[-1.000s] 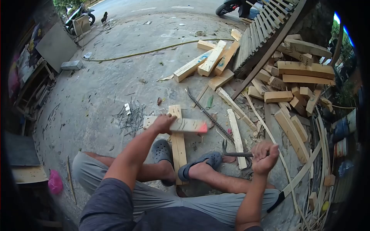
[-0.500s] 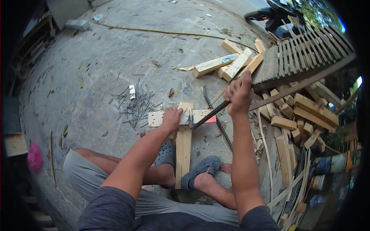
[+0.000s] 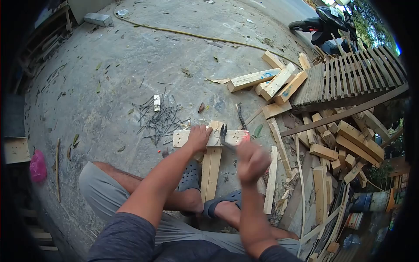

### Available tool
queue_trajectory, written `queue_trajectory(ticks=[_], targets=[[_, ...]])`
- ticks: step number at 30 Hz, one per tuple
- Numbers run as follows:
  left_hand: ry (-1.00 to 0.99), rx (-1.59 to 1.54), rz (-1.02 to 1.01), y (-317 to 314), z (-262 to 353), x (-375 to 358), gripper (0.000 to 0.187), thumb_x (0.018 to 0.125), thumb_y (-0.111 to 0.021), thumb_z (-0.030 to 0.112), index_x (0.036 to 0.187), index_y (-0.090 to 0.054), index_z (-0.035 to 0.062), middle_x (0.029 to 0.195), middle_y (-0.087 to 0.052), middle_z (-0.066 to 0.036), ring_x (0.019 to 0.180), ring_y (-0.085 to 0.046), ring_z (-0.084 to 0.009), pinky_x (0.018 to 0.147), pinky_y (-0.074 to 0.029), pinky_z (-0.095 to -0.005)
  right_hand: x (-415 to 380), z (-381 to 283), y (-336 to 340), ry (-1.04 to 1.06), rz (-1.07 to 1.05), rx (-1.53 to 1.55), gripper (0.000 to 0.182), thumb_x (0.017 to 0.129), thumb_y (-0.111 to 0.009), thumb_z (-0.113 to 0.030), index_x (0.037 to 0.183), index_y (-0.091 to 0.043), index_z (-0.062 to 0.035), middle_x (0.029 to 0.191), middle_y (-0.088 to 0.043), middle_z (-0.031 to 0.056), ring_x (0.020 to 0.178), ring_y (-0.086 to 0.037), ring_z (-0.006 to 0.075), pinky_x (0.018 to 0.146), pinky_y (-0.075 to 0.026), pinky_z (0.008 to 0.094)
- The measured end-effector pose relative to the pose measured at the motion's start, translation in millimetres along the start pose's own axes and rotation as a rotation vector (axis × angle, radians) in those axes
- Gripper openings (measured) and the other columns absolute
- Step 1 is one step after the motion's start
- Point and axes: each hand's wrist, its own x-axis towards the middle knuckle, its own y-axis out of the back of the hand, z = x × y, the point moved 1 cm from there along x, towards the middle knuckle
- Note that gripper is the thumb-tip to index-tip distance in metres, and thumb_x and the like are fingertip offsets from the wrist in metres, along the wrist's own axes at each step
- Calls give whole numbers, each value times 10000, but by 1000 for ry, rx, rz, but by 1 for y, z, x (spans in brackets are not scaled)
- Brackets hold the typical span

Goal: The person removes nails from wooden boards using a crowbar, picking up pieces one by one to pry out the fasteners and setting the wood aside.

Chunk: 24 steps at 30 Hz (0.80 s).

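My left hand is closed over a short pale wooden board, which has nail holes and a red-marked right end. The board lies crosswise over a longer wooden piece that runs back between my feet. My right hand, blurred by motion, is wrapped around a dark crowbar. The claw of the crowbar rests at the board, just right of my left hand. Most of the bar is hidden behind my right fist. Beyond the board lies a pile of nails with a small white block on it.
Several cut timber blocks lie ahead to the right, beside a slatted wooden frame. More timber offcuts are heaped at the right. A yellow hose crosses the concrete, and a motorcycle stands at the far right.
My right hand has swung down and toward me with the crowbar, ending close to the board's right end. My left hand stays on the board. The view has shifted slightly.
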Motion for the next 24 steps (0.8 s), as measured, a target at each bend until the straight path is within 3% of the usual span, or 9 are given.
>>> queue_trajectory(ticks=[3, 4, 7, 12, 15, 17, 19, 22, 24], targets=[[92, -192, -122, 5, -3, 17, 973, 665, -915, 443, 1476, -477, 133, 1366, -564, -204, 1330, -492, -374, 1042, -395, -536, -79, -35, 6, 183, -84, 11, 490, 1006, -587, -333, 620, -453, -62, 595, -489, 75, 509, -463, 229, 499, -379, 361], [162, -448, 8, 11, -5, 21, 750, 825, -800, 380, 1489, -515, 177, 1498, -507, -169, 1410, -423, -396, 1091, -363, -566, -102, -37, 11, 235, -108, -66, 444, 967, -627, -314, 635, -470, -66, 611, -505, 76, 521, -483, 245, 527, -416, 377], [-245, -318, 178, 5, -12, 45, 518, 923, -670, 228, 1435, -589, 223, 1508, -529, -83, 1402, -436, -380, 1101, -348, -592, -148, -50, 27, 125, -280, -90, 318, 861, -668, -262, 668, -508, -67, 709, -564, 97, 657, -570, 287, 721, -494, 488], [-328, -438, 209, -27, -9, 65, 258, 898, -634, 101, 1127, -737, 160, 1263, -717, -30, 1246, -595, -325, 1047, -459, -468, -176, -65, 48, -20, -373, -77, 308, 813, -740, -245, 688, -528, -60, 763, -570, 98, 766, -601, 301, 932, -482, 565], [-468, -473, 299, -5, 6, 49, 169, 878, -644, 46, 997, -740, 118, 1201, -743, -30, 1205, -632, -329, 1046, -489, -422, -242, -64, 51, -75, -630, -142, 317, 751, -790, -228, 691, -527, -61, 750, -549, 93, 744, -587, 301, 966, -483, 555], [-533, -377, 285, 2, 4, 43, 202, 854, -639, 5, 983, -741, 122, 1186, -749, -28, 1222, -627, -316, 1061, -482, -428, -221, -71, 42, -35, -583, -117, 325, 715, -804, -216, 665, -518, -70, 725, -543, 91, 705, -578, 295, 885, -500, 532], [-555, -224, 573, 18, -6, 39, 208, 820, -626, -19, 944, -738, 104, 1013, -768, -64, 1049, -688, -343, 1012, -512, -446, -188, -80, 45, -3, -596, -120, 337, 695, -808, -210, 640, -504, -76, 697, -533, 88, 665, -564, 292, 788, -496, 509], [-131, -189, 879, 70, -34, 21, 168, 843, -603, 39, 924, -743, 83, 826, -697, -128, 860, -651, -368, 756, -484, -485, -123, -80, 65, -9, -551, -63, 371, 698, -793, -224, 595, -468, -77, 639, -501, 84, 593, -522, 297, 622, -427, 460], [328, -4, 710, 65, -58, 9, 305, 918, -638, 179, 1197, -671, 58, 1150, -660, -199, 1115, -606, -391, 928, -458, -569, -104, -48, 79, -91, -318, 27, 440, 823, -704, -267, 563, -405, -76, 591, -451, 75, 534, -435, 272, 550, -358, 410]])
